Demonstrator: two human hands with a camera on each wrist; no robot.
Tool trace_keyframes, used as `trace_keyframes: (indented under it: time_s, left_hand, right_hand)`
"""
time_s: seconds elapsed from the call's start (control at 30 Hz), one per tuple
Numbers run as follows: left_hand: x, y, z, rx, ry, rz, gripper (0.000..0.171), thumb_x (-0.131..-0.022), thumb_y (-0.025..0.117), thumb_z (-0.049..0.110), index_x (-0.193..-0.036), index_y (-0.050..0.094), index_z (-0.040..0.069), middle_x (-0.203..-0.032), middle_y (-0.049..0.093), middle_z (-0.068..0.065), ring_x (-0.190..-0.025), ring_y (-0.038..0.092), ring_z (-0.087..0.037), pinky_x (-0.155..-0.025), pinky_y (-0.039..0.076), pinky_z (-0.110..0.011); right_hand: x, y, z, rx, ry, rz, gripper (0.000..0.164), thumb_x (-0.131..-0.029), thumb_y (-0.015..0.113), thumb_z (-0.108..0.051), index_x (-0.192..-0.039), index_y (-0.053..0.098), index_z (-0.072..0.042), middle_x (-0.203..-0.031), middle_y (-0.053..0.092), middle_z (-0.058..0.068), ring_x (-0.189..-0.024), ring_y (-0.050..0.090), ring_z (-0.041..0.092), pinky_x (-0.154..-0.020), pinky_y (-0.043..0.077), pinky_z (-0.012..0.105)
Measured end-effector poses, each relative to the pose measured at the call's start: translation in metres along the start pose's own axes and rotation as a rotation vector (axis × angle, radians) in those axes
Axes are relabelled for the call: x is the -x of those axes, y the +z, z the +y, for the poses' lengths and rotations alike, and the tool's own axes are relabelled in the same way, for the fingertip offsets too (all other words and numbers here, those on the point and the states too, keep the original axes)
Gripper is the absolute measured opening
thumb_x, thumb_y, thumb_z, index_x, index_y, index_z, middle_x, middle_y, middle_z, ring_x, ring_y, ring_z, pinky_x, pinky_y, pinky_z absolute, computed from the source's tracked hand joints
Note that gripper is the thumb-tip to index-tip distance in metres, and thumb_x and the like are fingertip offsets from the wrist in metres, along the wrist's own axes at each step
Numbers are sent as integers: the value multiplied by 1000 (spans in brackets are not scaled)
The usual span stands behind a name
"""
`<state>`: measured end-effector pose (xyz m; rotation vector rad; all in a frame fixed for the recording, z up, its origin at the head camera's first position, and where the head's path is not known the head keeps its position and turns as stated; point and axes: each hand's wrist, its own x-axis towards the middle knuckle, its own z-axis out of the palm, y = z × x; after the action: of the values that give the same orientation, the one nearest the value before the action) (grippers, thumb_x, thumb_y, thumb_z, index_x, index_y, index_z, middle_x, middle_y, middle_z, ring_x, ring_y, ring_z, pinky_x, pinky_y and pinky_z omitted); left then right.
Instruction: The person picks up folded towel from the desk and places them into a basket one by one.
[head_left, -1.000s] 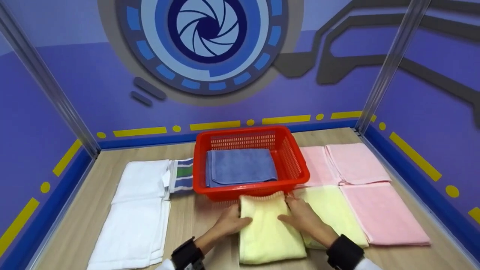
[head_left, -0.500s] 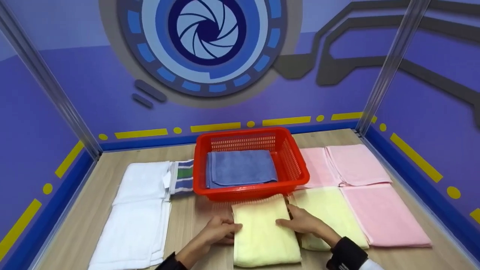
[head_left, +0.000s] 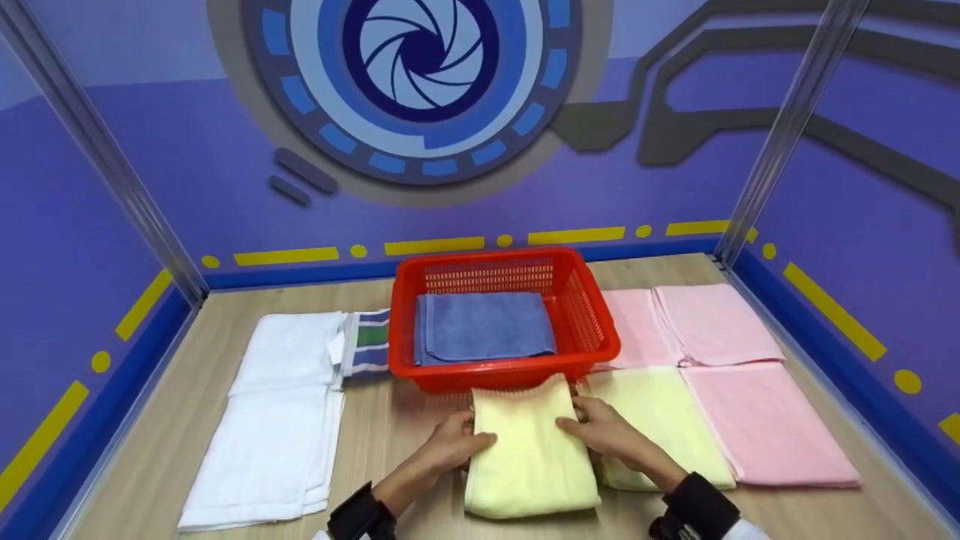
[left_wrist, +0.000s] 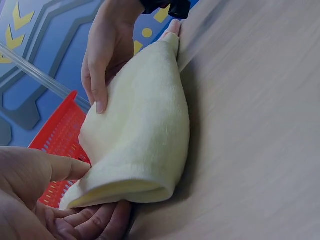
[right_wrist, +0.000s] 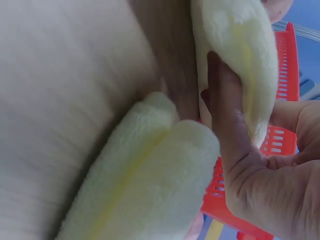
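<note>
Just in front of the red basket (head_left: pixel 504 369), a folded yellow towel (head_left: pixel 531 457) is held from both sides, its far end lifted near the basket's front wall. My left hand (head_left: pixel 451 442) pinches the left edge, thumb on top and fingers underneath, as the left wrist view shows. On the opposite edge my right hand (head_left: pixel 609 433) pinches the towel the same way; in the right wrist view its fingers (right_wrist: pixel 230 115) go under the layers. Inside the basket lies a folded blue towel (head_left: pixel 491 326), at the left and middle, with bare basket floor to its right.
Right of the held towel lies another folded yellow towel (head_left: pixel 664 420), beside folded pink towels (head_left: pixel 772 424). White towels (head_left: pixel 277 450) are stacked at the left, and a striped towel (head_left: pixel 371 337) lies between them and the basket. Printed panels (head_left: pixel 187 172) wall the table's back and sides.
The left hand slid down and away from the yellow towel's edge, then came back farther up that edge. The towel shifted slightly left and its far end has risen. The right hand kept its hold.
</note>
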<state>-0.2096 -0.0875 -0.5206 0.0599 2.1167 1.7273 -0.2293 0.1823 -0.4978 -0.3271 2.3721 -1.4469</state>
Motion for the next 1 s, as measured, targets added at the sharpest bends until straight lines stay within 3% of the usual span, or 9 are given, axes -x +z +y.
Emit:
trace_keyframes:
  time_s: [0.17, 0.37, 0.5, 0.6, 0.73, 0.87, 1.0]
  left_hand:
    - [4, -2, 10, -17, 22, 0, 51, -93, 62, 13, -138, 49, -6, -114, 70, -14, -95, 66, -17, -83, 57, -33]
    - [24, -17, 46, 24, -45, -84, 43, -98, 60, 18, -136, 46, 6, -96, 63, -8, -71, 64, -15, -58, 54, -27]
    - [30, -32, 79, 12, 2, -127, 42, -101, 61, 22, -139, 47, 9, -92, 62, -5, -68, 66, -13, -56, 56, -28]
    - [24, -40, 101, 34, 77, -131, 43, -104, 59, 21, -142, 46, 10, -97, 65, -8, -76, 68, -15, -65, 58, -30]
    - [10, -47, 134, 45, 146, -90, 40, -106, 55, 17, -145, 44, 12, -113, 63, -17, -89, 67, -21, -77, 61, -36]
    - [-13, -54, 161, -39, 158, -13, 37, -108, 51, 16, -144, 44, 16, -118, 60, -20, -91, 68, -26, -77, 63, -44]
    - [-41, -59, 174, -116, 158, 70, 38, -107, 50, 16, -145, 44, 16, -120, 59, -19, -95, 68, -28, -78, 63, -49]
  right_hand:
    - [3, -10, -4, -116, -69, -90, 34, -103, 58, -15, -126, 55, 10, -84, 55, -1, -74, 56, 9, -61, 49, 21]
    - [9, -34, -27, -255, -30, -246, 44, -107, 54, -20, -140, 46, 8, -89, 68, -2, -77, 70, 11, -62, 61, 31]
    - [8, -47, -50, -235, -75, -254, 49, -108, 52, -21, -146, 41, 8, -95, 72, -1, -81, 72, 12, -65, 62, 33]
    - [6, -59, -67, -184, -124, -177, 51, -108, 50, -20, -148, 35, 8, -96, 71, 1, -78, 71, 13, -64, 62, 34]
    - [-8, -73, -88, -44, -218, 51, 47, -107, 51, -13, -147, 38, 7, -99, 69, 16, -80, 69, 18, -64, 59, 30]
    - [-36, -79, -104, 183, -312, 316, 39, -104, 54, -7, -140, 48, 8, -114, 66, 30, -97, 68, 33, -78, 57, 35]
    - [-66, -82, -114, 335, -292, 436, 32, -106, 51, -10, -133, 51, 6, -112, 64, 28, -102, 62, 38, -86, 51, 47]
